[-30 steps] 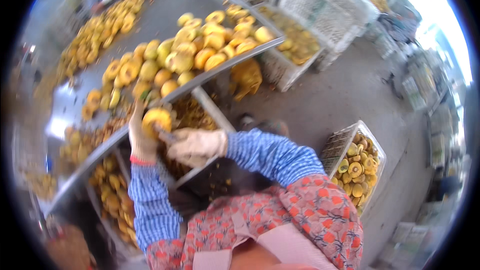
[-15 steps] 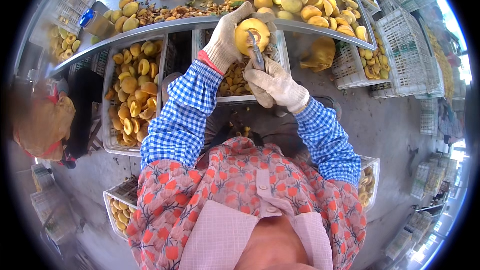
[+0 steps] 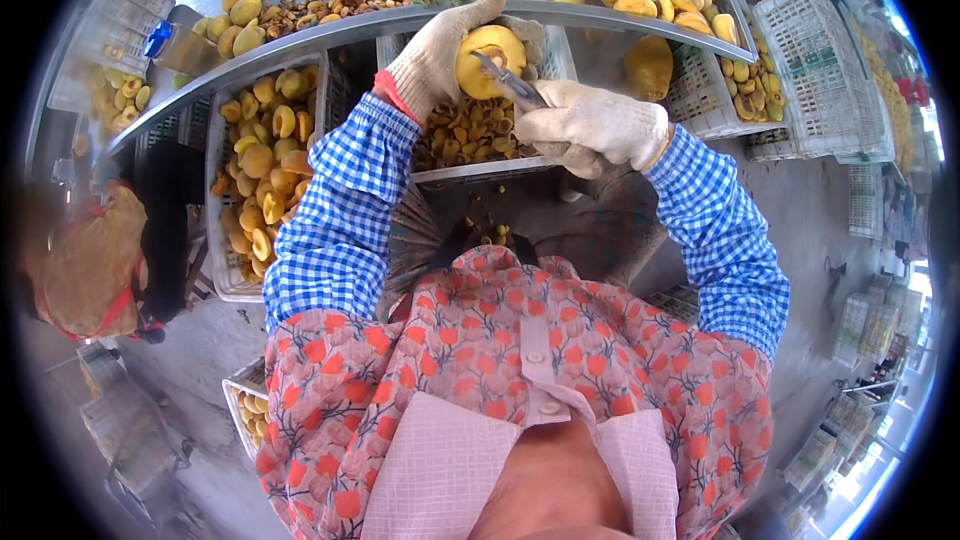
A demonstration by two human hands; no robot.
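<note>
In the gloved fingers of my left hand (image 3: 437, 52) sits a halved yellow peach (image 3: 488, 82), its cut face with a brownish hollow turned up toward me. My right hand (image 3: 600, 125), also in a white knit glove, is closed round a small metal pitting knife (image 3: 522, 90). The knife's tip points into the hollow at the middle of the peach half. Both hands are above a white crate (image 3: 480, 173) holding pits and fruit scraps, just at the near edge of the metal table (image 3: 390, 24). Part of my left fingers is hidden behind the peach.
Peaches, halves and loose pits lie on the table. A crate (image 3: 214, 250) of peach halves stands left under the edge. At right are a yellow bag (image 3: 648, 68) and white crates (image 3: 805, 45). Another person's brown apron (image 3: 90, 265) shows at the far left.
My right hand has swung right and its wrist has turned, so the knife now lies more slantwise across the peach. The peach has shifted slightly left with my left hand.
</note>
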